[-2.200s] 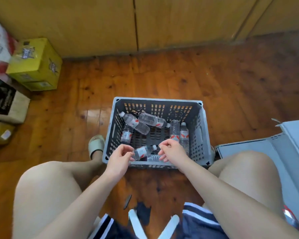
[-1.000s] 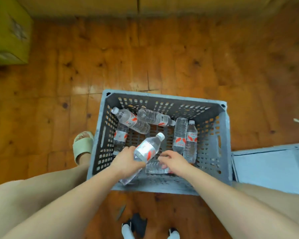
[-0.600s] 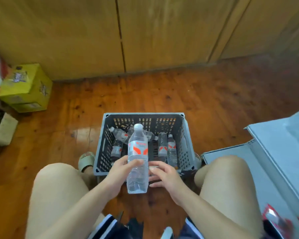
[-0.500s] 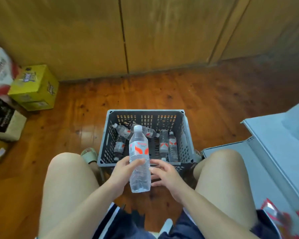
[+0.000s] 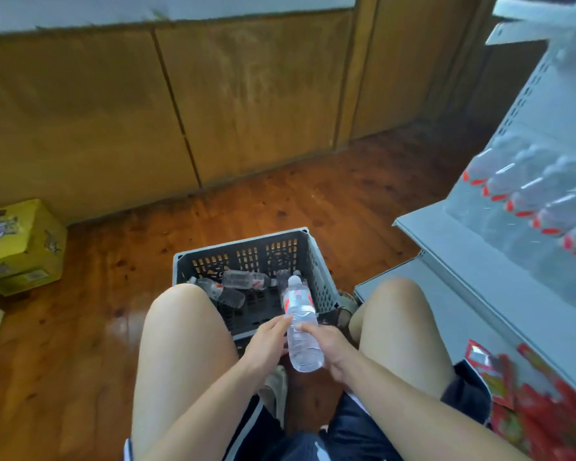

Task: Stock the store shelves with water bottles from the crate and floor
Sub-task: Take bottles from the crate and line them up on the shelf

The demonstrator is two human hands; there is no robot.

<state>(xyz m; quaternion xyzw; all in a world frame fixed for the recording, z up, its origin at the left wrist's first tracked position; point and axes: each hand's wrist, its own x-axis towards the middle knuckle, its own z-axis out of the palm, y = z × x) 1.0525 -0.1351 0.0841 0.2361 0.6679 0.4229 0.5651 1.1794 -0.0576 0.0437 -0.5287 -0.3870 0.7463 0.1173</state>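
Head view: a water bottle [image 5: 300, 322] is held cap-up over the near edge of the crate [image 5: 320, 277], between the knees, with the right hand [image 5: 330, 347] curled round its lower half. The left hand [image 5: 266, 344] is laid against its left side, fingers nearly straight. Loose bottles [image 5: 245, 280] are seen lying toward the crate's far edge, and a shelf [image 5: 473, 261] stands at right.

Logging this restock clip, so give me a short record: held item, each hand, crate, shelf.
held item: bottle, roughly upright, cap up
right hand: grips the bottle's lower half
left hand: fingers touch the bottle's side
crate: on the floor, loose bottles lying inside
shelf: on the right, blurred stocked bottles on it
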